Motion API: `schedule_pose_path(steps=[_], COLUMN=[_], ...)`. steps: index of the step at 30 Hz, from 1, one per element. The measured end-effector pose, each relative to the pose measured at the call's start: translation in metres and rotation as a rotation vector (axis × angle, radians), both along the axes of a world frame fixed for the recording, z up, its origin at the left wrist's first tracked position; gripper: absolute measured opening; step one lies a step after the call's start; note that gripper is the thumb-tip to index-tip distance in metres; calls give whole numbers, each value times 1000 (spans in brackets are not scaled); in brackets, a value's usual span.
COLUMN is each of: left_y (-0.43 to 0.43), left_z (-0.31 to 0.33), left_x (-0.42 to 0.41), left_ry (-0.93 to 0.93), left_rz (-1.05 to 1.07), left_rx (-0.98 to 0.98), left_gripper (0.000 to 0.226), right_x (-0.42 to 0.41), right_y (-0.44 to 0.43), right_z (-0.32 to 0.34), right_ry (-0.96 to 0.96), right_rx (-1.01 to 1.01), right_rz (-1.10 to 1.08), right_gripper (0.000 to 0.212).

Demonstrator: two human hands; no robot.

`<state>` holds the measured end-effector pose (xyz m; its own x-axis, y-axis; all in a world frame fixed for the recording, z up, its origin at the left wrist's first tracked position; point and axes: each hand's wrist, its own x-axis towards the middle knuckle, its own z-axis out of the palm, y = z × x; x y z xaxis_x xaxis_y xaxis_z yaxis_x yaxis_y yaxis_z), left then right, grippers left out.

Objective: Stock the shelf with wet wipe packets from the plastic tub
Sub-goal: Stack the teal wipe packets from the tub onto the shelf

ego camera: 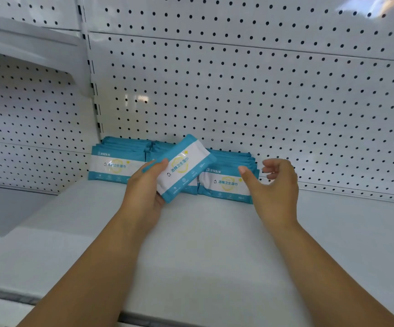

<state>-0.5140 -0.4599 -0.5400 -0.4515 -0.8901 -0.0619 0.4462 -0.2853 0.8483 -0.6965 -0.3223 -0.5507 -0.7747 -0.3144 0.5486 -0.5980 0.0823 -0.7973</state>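
Head view: the white metal shelf [215,251] lies bare from the packets toward 3 o'clock and forward to its front edge at 6 o'clock. A white pegboard back panel [262,90] closes it at 12, and a slotted upright [94,95] at 9. Three rows of teal-and-white plastic wet wipe packets [226,182] stand against the panel. The left hand [144,192] has its fingers grasping one flat teal-and-white packet [184,168], tilted with its right end higher, before the middle row. The right hand [276,185] hovers at 3 o'clock of it, fingers released and loosely curled.
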Motion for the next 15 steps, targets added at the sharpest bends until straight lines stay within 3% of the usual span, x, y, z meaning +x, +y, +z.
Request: schedule_pose_path(steps=[5,10,12,15], left_y=[4,-5,-7,-4], left_z=[-9,-23,-24,-22], left_x=[11,13,11,10], left_ry=[-473,-664,-778,-808], left_rz=[196,244,267,230], left_rx=[-507,-658,-690,-705], left_gripper=[23,28,37,56], right_x=[16,8,6,5], right_y=[-7,-7,-7,-8], right_z=[-1,-8,-12,-15], right_ry=[64,102,111,137], right_rx=[63,150,190,195], right_rz=[215,235,234,194], right_gripper=[32,40,44,48])
